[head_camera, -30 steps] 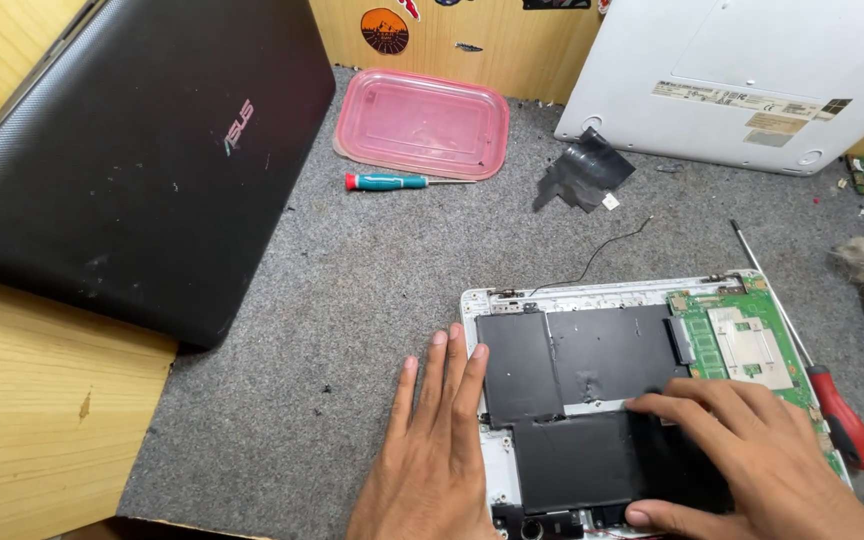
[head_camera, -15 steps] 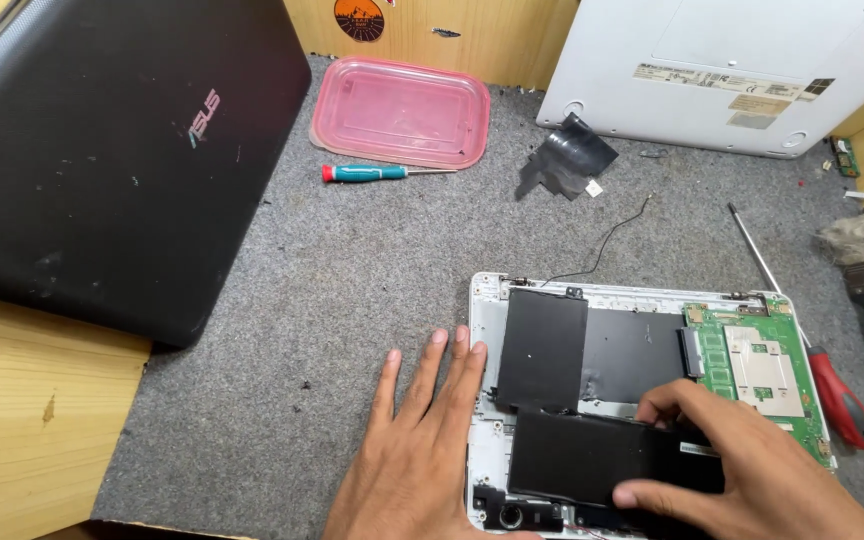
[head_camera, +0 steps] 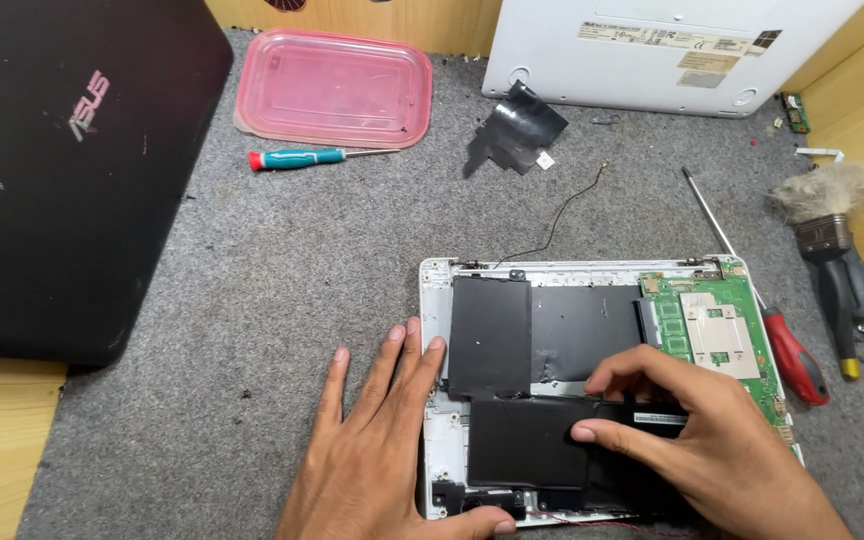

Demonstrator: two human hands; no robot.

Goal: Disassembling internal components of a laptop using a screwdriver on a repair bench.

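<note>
Your right hand (head_camera: 712, 440), lower right of frame, pinched black battery (head_camera: 527, 440); left hand (head_camera: 382, 450) lay flat, fingers spread, steadying white laptop base (head_camera: 435, 300).

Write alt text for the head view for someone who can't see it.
Two hands work on an opened white laptop on a grey mat: the right hand grips its flat black battery, the left hand presses its edge. A red-handled screwdriver lies beside it.
</note>
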